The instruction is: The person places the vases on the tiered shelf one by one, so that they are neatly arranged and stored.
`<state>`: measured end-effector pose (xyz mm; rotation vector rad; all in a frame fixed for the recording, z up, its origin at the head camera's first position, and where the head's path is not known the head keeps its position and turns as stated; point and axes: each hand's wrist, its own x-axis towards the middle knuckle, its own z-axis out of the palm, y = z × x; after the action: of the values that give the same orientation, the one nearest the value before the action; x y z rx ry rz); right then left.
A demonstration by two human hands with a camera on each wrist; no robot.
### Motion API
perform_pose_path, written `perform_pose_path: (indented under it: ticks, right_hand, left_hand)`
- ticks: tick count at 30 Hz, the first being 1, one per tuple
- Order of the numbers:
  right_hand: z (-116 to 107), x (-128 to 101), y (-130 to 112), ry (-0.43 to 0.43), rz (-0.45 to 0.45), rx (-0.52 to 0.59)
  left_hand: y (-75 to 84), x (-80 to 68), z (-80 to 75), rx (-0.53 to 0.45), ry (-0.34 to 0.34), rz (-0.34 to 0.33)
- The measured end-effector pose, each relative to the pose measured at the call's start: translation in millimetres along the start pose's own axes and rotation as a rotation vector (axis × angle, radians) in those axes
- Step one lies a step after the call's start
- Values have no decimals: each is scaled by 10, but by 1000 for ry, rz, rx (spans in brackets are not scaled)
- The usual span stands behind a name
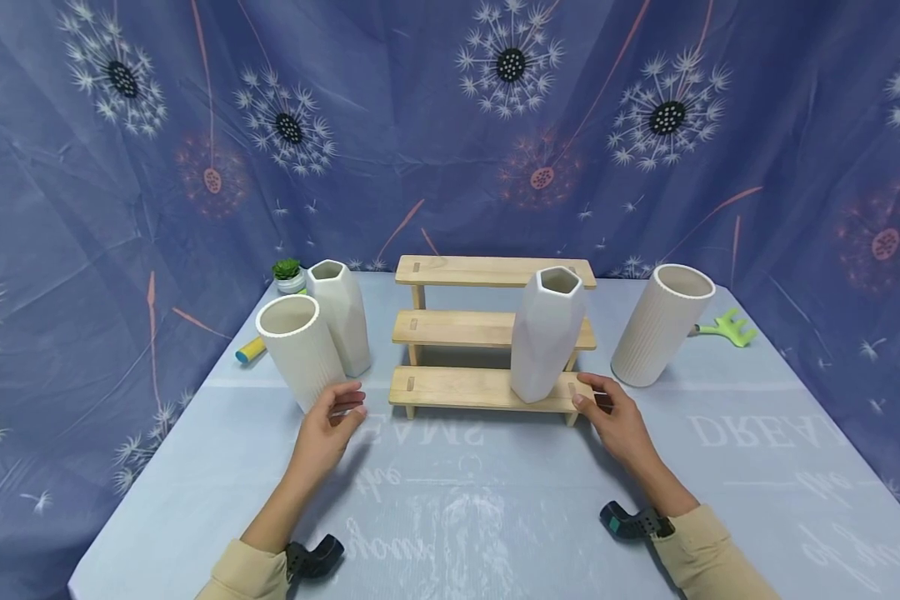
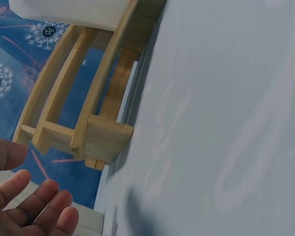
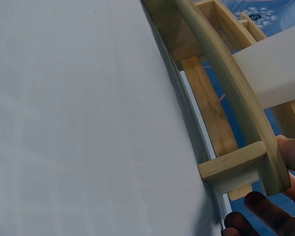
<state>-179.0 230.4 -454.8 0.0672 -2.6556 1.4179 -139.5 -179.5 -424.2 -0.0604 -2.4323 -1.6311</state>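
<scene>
My left hand (image 1: 325, 423) is relaxed with fingers slightly bent and nothing held, in front of a ribbed white cylindrical vase (image 1: 300, 346); its fingertips overlap the vase's lower side in the head view. My right hand (image 1: 613, 417) grips the right end of the lowest board of a three-tier wooden shelf (image 1: 450, 387). In the right wrist view its thumb (image 3: 291, 153) lies against the board's end, with other fingers below and behind. A faceted white vase (image 1: 546, 337) stands on that lowest board, close to the right hand.
A second faceted vase (image 1: 342, 312) stands behind the left ribbed one. Another ribbed vase (image 1: 662, 325) stands right of the shelf. A small potted succulent (image 1: 288, 276) and a yellow-and-blue object (image 1: 251, 350) lie at left. A green hand rake (image 1: 731, 328) lies at right.
</scene>
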Motion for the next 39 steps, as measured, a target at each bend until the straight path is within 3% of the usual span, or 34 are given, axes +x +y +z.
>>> perform_pose_path:
  ticks: [15,23,28,32,39]
  right_hand:
    - [-4,14,7,-10,11,1]
    - [-9,2,-1,-14,14,0]
    - [-9,2,-1,-15,15,1]
    - [-7,0,5,-19,13,2]
    - [-6,1,11,-17,16,7]
  left_hand:
    - [-61,-93,-175,91,153,54]
    - [208,-199,-273,92,270,47]
    - [242,-228,-327,96,316,90]
    - [150,-209,-349,100,362,65]
    - [-170,-128,-413,131,389,30]
